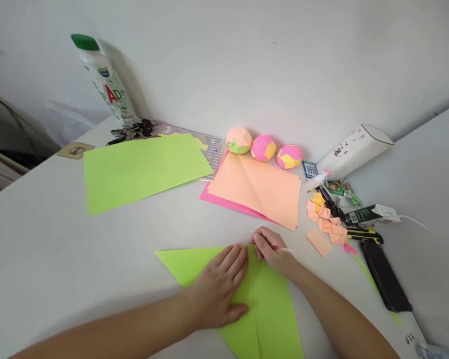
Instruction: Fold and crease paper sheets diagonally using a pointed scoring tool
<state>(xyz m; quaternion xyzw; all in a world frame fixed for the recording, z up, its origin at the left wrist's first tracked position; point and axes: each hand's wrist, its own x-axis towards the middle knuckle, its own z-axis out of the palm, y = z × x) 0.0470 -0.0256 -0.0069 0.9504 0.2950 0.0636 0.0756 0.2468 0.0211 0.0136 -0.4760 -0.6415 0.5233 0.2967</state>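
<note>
A folded lime-green paper sheet (273, 319) lies on the white table (41, 259) in front of me, folded into a triangular shape. My left hand (219, 289) presses flat on its left half, fingers spread toward the top point. My right hand (271, 249) pinches a thin pink-and-white pen or stick (284, 249) at the paper's top edge, fingertips touching the fold.
Farther back lie a flat green sheet (142, 169), orange sheets (262, 192) on pink ones, three paper balls (264, 147), a bottle (105, 82) and keys (134, 130). On the right: small folded orange pieces (327, 224), a white tube (349, 149), a box (370, 214), a cutter (362, 234), a black phone (385, 276).
</note>
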